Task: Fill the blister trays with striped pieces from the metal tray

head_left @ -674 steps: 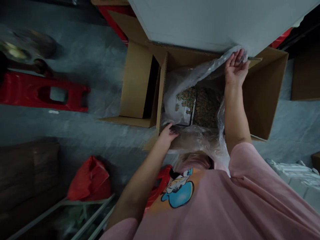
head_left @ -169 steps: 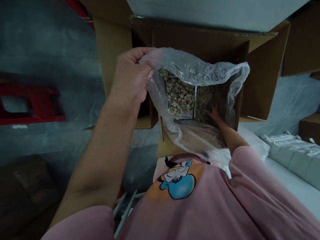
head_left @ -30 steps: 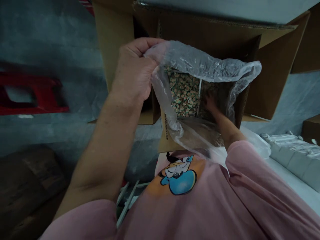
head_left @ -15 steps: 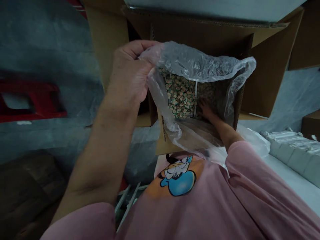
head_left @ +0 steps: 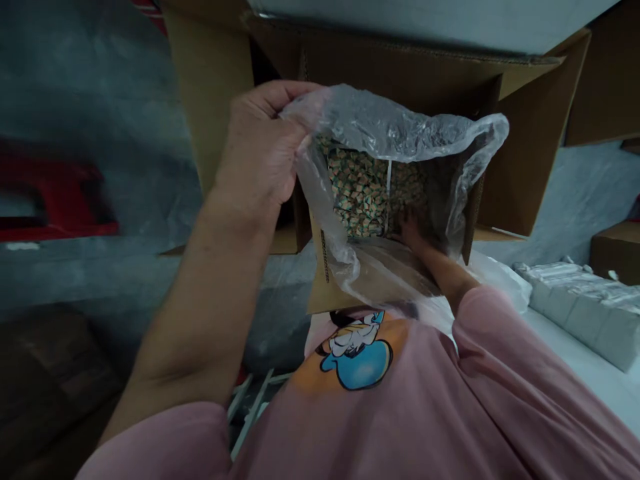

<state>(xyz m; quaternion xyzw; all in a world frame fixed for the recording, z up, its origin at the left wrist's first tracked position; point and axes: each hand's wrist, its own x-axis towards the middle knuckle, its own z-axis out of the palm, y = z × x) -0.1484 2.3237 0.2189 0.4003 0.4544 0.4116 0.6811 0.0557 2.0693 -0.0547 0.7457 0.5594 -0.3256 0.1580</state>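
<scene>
My left hand [head_left: 267, 137] pinches the upper left rim of a clear plastic bag [head_left: 380, 127], its fingers closed on the film. The bag lines an open cardboard box [head_left: 400, 73]. Down inside lie small tan and green pieces [head_left: 357, 193] in bundles, with a pale strip [head_left: 389, 190] between two of them. My right hand [head_left: 413, 227] reaches into the bag, fingers spread and resting on the dim right-hand bundle. Shadow and the film blur the surface under its fingertips.
A red plastic stool [head_left: 60, 200] stands on the floor at the left. White wrapped packs [head_left: 585, 307] lie on a pale surface at the right. More cardboard boxes [head_left: 607, 93] are at the upper right.
The view has shifted slightly, so the stool and the boxes at the right sit further left. My right hand has moved slightly over the bundle; my left hand keeps its hold on the bag.
</scene>
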